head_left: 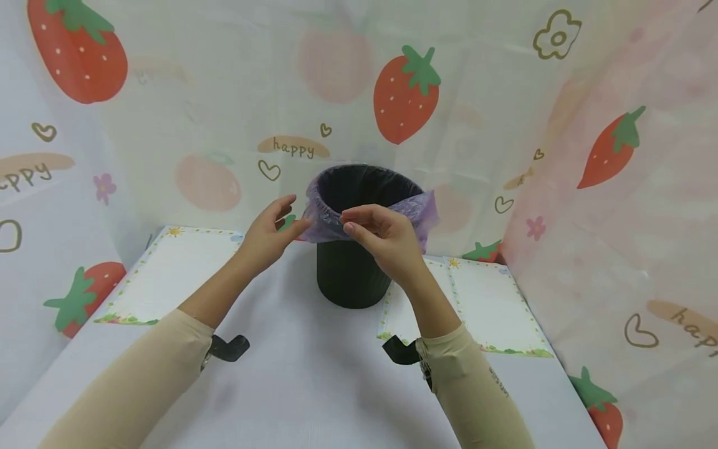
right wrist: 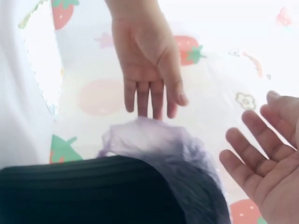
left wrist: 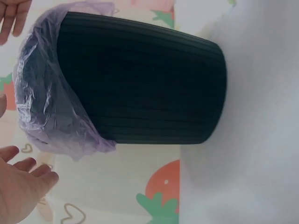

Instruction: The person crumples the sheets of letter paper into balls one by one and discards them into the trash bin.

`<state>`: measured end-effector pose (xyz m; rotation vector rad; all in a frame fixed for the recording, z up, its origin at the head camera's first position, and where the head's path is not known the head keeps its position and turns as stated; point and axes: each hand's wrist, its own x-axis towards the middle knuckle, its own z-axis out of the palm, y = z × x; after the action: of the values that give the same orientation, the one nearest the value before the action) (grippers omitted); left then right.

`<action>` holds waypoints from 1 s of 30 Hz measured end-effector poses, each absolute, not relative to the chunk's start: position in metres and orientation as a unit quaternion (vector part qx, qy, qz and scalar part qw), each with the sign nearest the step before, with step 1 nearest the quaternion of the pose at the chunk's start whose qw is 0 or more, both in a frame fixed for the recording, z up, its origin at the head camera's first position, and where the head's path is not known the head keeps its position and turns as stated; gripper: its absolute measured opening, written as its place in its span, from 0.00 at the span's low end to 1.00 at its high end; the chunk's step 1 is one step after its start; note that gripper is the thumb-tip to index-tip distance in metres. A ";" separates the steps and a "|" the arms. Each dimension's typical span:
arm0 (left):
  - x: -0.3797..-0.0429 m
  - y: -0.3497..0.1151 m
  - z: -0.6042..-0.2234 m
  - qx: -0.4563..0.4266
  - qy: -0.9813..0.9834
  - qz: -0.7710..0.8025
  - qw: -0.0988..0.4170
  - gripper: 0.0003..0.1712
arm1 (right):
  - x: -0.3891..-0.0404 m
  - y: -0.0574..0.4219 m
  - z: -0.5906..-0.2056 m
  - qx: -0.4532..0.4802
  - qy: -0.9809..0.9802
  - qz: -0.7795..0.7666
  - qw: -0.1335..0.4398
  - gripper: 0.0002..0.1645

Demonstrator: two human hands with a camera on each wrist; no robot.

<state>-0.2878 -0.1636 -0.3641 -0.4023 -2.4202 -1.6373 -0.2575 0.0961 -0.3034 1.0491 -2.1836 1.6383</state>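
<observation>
A dark ribbed trash bin (head_left: 352, 274) stands upright on the white table. Over its rim folds a thin purple trash bag (head_left: 322, 218), which lines the inside and hangs down the outside, lower on some parts than on others. My left hand (head_left: 269, 234) is at the bin's left, fingers spread and relaxed, with nothing in its grasp. In front of the rim is my right hand (head_left: 391, 242), fingers loosely bent and thumb apart from them. The right wrist view shows both hands empty beside the bag (right wrist: 154, 135); whether the left fingertips touch it I cannot tell.
A white sheet with a decorated border (head_left: 174, 268) lies at the table's left. Two similar sheets (head_left: 493, 305) lie side by side at the right, partly behind the right forearm. Strawberry-printed curtains (head_left: 477, 125) enclose the back and sides.
</observation>
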 end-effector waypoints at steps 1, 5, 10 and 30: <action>-0.283 -0.167 -0.366 -0.134 -0.819 -0.551 0.094 0.46 | -0.256 0.095 -0.307 0.358 -0.743 0.555 0.108 0.11; -0.263 -0.179 -0.376 -0.137 -0.836 -0.523 0.096 0.47 | -0.250 0.088 -0.318 0.364 -0.749 0.543 0.110 0.12; -0.241 -0.196 -0.391 -0.124 -0.862 -0.484 0.089 0.49 | -0.242 0.080 -0.331 0.365 -0.756 0.534 0.103 0.13; -0.179 -0.292 -0.438 -0.049 -0.922 -0.368 0.111 0.52 | -0.225 0.041 -0.385 0.384 -0.776 0.494 0.082 0.17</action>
<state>-0.1786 -0.2915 -0.4380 -0.1429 -2.7079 -1.0812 -0.2246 0.0409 -0.3853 1.1463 -2.3172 1.4767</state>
